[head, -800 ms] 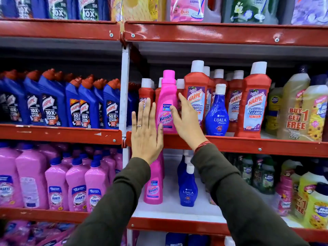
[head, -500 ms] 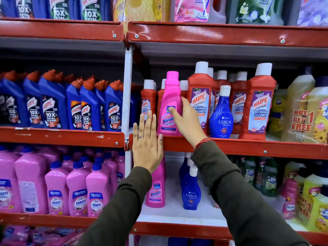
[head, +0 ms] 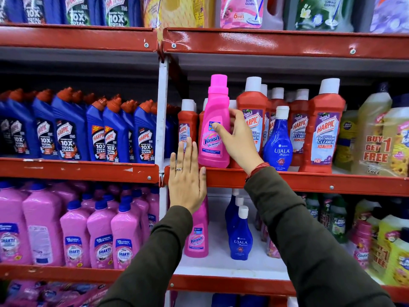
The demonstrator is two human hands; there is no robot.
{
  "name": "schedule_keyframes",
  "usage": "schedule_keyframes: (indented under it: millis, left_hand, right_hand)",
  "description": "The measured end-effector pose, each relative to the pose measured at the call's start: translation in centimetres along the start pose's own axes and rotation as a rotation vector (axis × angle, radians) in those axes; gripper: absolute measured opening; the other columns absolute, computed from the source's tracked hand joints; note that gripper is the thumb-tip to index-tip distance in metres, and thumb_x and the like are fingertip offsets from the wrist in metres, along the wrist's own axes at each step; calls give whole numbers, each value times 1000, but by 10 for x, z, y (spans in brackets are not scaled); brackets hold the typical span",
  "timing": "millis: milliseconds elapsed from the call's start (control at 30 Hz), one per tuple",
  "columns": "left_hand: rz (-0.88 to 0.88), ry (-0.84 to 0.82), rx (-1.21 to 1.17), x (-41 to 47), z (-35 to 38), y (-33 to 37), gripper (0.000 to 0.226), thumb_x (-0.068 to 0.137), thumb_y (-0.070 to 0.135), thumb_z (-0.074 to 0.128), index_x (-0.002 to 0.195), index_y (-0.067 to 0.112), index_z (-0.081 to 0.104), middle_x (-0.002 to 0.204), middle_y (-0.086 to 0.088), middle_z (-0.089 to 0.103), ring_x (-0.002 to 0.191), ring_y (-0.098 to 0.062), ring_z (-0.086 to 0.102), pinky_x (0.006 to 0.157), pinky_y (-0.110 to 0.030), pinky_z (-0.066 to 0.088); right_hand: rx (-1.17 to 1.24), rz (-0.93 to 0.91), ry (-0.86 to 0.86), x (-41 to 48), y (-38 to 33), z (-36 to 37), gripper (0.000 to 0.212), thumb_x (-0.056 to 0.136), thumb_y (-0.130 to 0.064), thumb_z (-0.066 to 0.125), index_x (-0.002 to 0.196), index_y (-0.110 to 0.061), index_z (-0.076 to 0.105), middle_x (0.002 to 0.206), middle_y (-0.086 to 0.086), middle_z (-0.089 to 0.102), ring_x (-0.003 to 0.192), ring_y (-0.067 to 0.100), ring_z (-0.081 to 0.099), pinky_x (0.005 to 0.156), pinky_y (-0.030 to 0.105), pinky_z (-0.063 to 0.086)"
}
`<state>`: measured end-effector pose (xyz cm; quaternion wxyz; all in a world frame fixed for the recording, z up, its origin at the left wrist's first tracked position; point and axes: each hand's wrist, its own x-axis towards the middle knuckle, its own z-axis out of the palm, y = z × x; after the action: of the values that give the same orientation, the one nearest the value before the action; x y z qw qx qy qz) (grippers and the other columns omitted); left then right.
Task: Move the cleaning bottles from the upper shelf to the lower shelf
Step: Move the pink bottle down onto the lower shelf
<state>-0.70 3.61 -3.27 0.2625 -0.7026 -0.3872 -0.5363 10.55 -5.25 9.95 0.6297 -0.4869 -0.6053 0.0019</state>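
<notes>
Red metal shelving point(head: 287, 180) stocked with cleaning products fills the view. On the upper shelf, at its front lip, stands a pink Vanish bottle point(head: 213, 129), upright, pink cap on. The right hand point(head: 238, 140) is closed on it: thumb across the front label, fingers wrapped round its right side and behind. The left hand point(head: 187, 185) lies flat against the shelf edge just left of the bottle, fingers straight and together, holding nothing.

Risks, as judged from this position:
- The grip is one-handed and sits at mid-body on smooth plastic; a slip on the way down would drop the bottle.
- Red Harpic bottles point(head: 254, 120) stand hard against the pink one at rear and right (contact cannot be confirmed); pulling it out at an angle could rock or topple them.
- A blue Ujala bottle point(head: 277, 140) stands near the wrist and could be caught by the sleeve.

Containers: every visible bottle is capped and opaque, so fill levels cannot be read. The lower shelf point(head: 221, 269) already holds a second Vanish bottle point(head: 197, 235) and more Ujala bottles point(head: 240, 238), with bare white space in front for the next placement.
</notes>
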Motion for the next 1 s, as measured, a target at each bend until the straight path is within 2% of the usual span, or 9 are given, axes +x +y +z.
schedule_keyframes:
  millis: [233,400,467,633,833,900,1000]
  left_hand:
    - [-6,-11,-5,5,-6,-7,64,106,33,22,163,5,15,173,-11,12,161,-24,4,132,-41,-1]
    - [4,-18,-56,2,-18,-7,65,103,28,26,162,3,18,172,-12,14,161,-26,7,131,-45,7]
    - [-1,8,-73,-3,-24,-7,66,101,25,30,162,3,18,172,-12,15,161,-26,8,131,-44,8]
    - [7,31,-84,-35,-29,-2,68,101,25,33,163,4,16,173,-13,12,161,-26,7,131,-39,-2]
    - [-15,-57,-73,-90,-13,0,67,102,27,31,163,5,15,173,-12,12,161,-24,5,131,-38,-3]
    - [-41,-101,-90,-116,-6,2,68,102,27,33,164,7,12,173,-12,12,161,-24,5,131,-37,-3]
    - [-80,-186,-121,-157,5,7,68,102,26,33,163,5,12,173,-13,11,161,-23,4,131,-38,-2]
  right_hand:
    - [67,-42,3,1,-16,-4,52,95,-20,66,141,-9,44,136,13,61,120,21,64,100,39,55]
    - [175,0,-18,-19,-13,-17,48,94,-21,68,138,-8,51,130,9,66,118,19,66,100,40,56]
    - [182,12,-29,-28,-9,-23,47,94,-22,69,136,-8,54,128,8,67,117,19,66,97,36,58]
    - [211,46,-62,-66,14,-36,47,91,-21,72,133,-8,56,126,6,69,113,13,68,89,24,57]
    - [208,69,-62,-130,56,-34,43,86,-23,77,125,-26,59,120,-6,73,108,4,71,87,17,54]
    - [189,94,-76,-152,73,-28,44,84,-26,78,124,-31,59,117,-8,74,107,6,71,89,22,56]
    - [155,151,-126,-180,99,-20,48,85,-27,77,129,-23,59,120,-5,73,109,9,71,95,35,58]
